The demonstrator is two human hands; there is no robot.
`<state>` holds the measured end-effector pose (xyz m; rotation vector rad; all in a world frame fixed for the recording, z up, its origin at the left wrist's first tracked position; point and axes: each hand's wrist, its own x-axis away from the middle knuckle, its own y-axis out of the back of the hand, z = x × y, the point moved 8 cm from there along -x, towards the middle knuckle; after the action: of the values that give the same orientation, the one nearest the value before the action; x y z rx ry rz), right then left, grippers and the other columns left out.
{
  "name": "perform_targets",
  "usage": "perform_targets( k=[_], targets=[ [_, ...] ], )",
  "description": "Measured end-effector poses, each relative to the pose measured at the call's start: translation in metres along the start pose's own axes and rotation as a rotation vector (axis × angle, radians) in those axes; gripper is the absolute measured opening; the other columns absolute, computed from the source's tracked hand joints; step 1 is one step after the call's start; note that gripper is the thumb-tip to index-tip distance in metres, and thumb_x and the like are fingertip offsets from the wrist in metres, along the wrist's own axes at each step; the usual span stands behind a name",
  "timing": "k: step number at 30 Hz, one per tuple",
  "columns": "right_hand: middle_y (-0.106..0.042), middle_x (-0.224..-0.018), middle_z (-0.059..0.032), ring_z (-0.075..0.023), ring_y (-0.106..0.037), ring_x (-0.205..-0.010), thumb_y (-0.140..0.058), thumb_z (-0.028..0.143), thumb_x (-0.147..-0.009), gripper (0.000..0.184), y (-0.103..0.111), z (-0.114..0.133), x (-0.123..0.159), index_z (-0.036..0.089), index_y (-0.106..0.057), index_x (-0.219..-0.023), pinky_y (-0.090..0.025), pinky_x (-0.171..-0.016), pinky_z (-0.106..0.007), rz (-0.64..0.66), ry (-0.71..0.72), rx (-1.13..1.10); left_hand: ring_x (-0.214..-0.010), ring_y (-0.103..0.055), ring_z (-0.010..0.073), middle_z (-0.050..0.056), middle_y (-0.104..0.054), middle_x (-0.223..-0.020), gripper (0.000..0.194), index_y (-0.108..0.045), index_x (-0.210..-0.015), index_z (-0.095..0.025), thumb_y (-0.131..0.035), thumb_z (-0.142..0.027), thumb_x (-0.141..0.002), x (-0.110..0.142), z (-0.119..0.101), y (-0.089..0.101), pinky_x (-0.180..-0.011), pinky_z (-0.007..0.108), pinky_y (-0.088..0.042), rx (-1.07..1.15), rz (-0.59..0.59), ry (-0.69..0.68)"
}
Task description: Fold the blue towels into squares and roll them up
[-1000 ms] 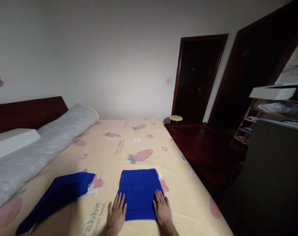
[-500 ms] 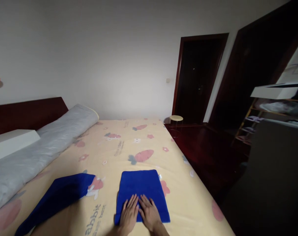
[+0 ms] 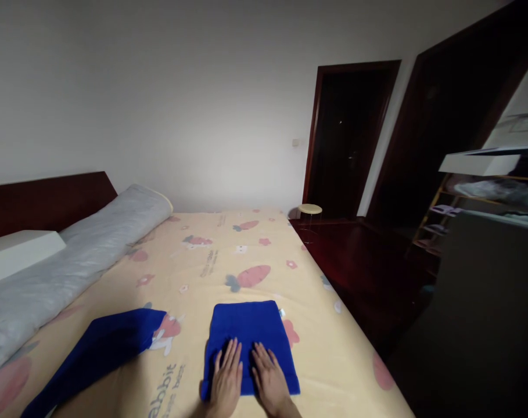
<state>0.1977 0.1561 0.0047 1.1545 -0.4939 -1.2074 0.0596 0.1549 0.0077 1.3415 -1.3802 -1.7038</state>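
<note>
A blue cloth, folded into a rough rectangle, lies flat on the patterned bed sheet. My left hand rests palm down on its near left part, fingers stretched out. On the near right part lies my right hand, also flat with the fingers extended. A strip of blue cloth shows between the two hands. A small white tag sticks out at the cloth's far right edge. Further left, a second blue cloth lies loosely crumpled, apart from both hands.
A rolled grey mat or quilt runs along the dark headboard, with a white box-like object beside it. Right of the bed are a round stool, a dark door, a shelf rack and a dark cabinet-like piece.
My hands have slid apart sideways on the folded blue cloth, widening the gap between them. The view has shifted slightly; the cloths look otherwise the same.
</note>
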Motion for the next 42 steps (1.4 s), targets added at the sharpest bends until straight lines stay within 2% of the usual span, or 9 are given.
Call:
perform_targets(
  k=[4, 12, 16, 20, 23, 26, 29, 33, 42],
  targets=[
    [-0.038, -0.151, -0.0026, -0.0209, -0.034, -0.141, -0.030, 0.038, -0.101, 0.049, -0.010, 0.023, 0.004, 0.026, -0.036, -0.148, -0.029, -0.116, -0.040, 0.086, 0.083, -0.033, -0.138, -0.042, 0.0175, 0.000, -0.039, -0.153, 0.057, -0.019, -0.149, -0.032, -0.032, -0.021, -0.095, 0.008, -0.017, -0.013, -0.111, 0.037, -0.037, 0.033, 0.024, -0.061],
    [-0.039, -0.151, -0.0039, -0.0234, -0.037, -0.139, -0.027, 0.044, -0.101, 0.049, 0.013, -0.069, 0.041, 0.025, -0.042, -0.144, -0.031, -0.114, -0.046, -0.062, -0.173, 0.091, -0.139, -0.040, 0.0211, 0.000, -0.041, -0.152, 0.050, -0.029, -0.146, -0.036, -0.031, -0.039, -0.096, 0.036, 0.056, -0.019, -0.111, 0.047, -0.034, -0.051, 0.107, 0.234],
    [-0.043, -0.149, -0.0059, -0.0261, -0.038, -0.139, -0.030, 0.046, -0.099, 0.050, 0.023, -0.091, 0.053, 0.025, -0.048, -0.141, -0.033, -0.111, -0.049, -0.133, -0.225, 0.121, -0.139, -0.040, 0.0259, 0.004, -0.045, -0.150, 0.048, -0.047, -0.140, -0.031, -0.032, -0.031, -0.094, 0.043, 0.072, 0.002, -0.110, 0.052, -0.032, -0.131, -0.021, 0.370],
    [-0.049, -0.146, -0.0071, -0.0280, -0.042, -0.135, -0.031, 0.042, -0.099, 0.045, 0.037, -0.068, 0.055, 0.027, -0.057, -0.133, -0.036, -0.106, -0.048, -0.213, -0.210, 0.087, -0.126, -0.053, 0.0236, 0.005, -0.061, -0.136, 0.043, -0.062, -0.126, -0.028, -0.034, -0.030, -0.094, 0.042, 0.051, 0.017, -0.104, 0.043, -0.041, -0.031, -0.085, 0.294],
    [-0.061, -0.133, -0.0065, -0.0251, -0.055, -0.121, -0.035, 0.034, -0.098, 0.037, 0.036, -0.033, 0.056, 0.028, -0.065, -0.118, -0.040, -0.101, -0.043, -0.144, -0.083, 0.005, -0.118, -0.058, 0.0201, 0.002, -0.067, -0.127, 0.041, -0.065, -0.119, -0.031, -0.041, -0.021, -0.088, 0.042, 0.020, 0.014, -0.100, 0.035, -0.046, 0.123, 0.023, 0.146],
    [-0.067, -0.120, -0.0073, -0.0243, -0.060, -0.109, -0.040, 0.025, -0.093, 0.034, 0.030, -0.016, 0.062, 0.027, -0.067, -0.114, -0.042, -0.097, -0.041, -0.087, -0.019, -0.045, -0.122, -0.054, 0.0203, -0.001, -0.062, -0.132, 0.055, -0.062, -0.121, -0.032, -0.043, -0.008, -0.076, 0.046, 0.003, 0.007, -0.104, 0.036, -0.043, 0.207, 0.158, 0.105],
    [-0.066, -0.122, -0.0068, -0.0245, -0.060, -0.109, -0.041, 0.021, -0.092, 0.037, 0.027, -0.022, 0.069, 0.027, -0.064, -0.120, -0.043, -0.095, -0.039, -0.076, -0.019, -0.062, -0.126, -0.050, 0.0188, -0.002, -0.058, -0.136, 0.062, -0.058, -0.125, -0.033, -0.042, -0.004, -0.072, 0.049, 0.009, 0.003, -0.106, 0.035, -0.038, 0.217, 0.251, 0.155],
    [-0.066, -0.122, -0.0055, -0.0237, -0.059, -0.109, -0.044, 0.019, -0.090, 0.037, 0.026, -0.034, 0.070, 0.026, -0.062, -0.122, -0.041, -0.095, -0.036, -0.100, -0.045, -0.034, -0.122, -0.051, 0.0148, -0.004, -0.063, -0.127, 0.057, -0.060, -0.118, -0.034, -0.039, -0.004, -0.074, 0.047, 0.023, 0.010, -0.105, 0.033, -0.036, 0.271, 0.237, 0.195],
    [-0.068, -0.090, -0.0039, -0.0239, -0.057, -0.090, -0.050, 0.007, -0.070, 0.029, 0.028, -0.028, 0.059, 0.022, -0.067, -0.088, -0.036, -0.086, -0.036, -0.149, -0.103, 0.052, -0.105, -0.059, 0.0187, -0.001, -0.070, -0.095, 0.036, -0.067, -0.085, -0.027, -0.043, -0.004, -0.072, 0.039, 0.020, 0.031, -0.101, 0.035, -0.037, 0.275, 0.154, 0.295]
  ],
)
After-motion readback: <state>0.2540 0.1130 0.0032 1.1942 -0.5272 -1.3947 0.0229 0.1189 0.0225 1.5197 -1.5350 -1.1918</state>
